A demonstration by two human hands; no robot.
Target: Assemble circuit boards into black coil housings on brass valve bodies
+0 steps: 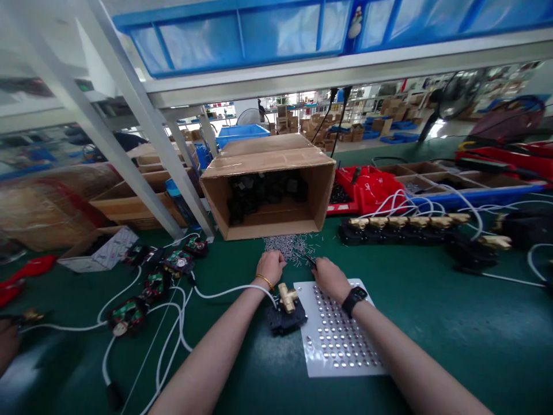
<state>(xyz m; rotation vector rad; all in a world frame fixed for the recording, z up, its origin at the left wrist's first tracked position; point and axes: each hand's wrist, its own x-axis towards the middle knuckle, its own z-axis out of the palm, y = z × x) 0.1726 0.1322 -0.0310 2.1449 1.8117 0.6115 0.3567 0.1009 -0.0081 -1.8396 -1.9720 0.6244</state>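
A loose pile of small silvery screws or pins [291, 246] lies on the green table in front of the cardboard box. At its near edge is my left hand [271, 268], fingers curled together; whatever they pinch is too small to make out. My right hand [332, 279] grips a thin dark tool [310, 260], its tip pointing into the pile. Below that hand, a white sheet [317, 346] carries rows of small round metal pieces, partly covered by my right forearm. Between my forearms sits a black housing [285, 320] with a brass valve fitting [287, 297] on top and a white cable.
Behind the pile, an open cardboard box [268, 230] holds black parts. Circuit-board units [127, 314] with white cables lie left; several black units with brass fittings [401, 230] stand right. Blue bins [280, 34] hang overhead. Another person's hand [7, 344] shows at the left edge.
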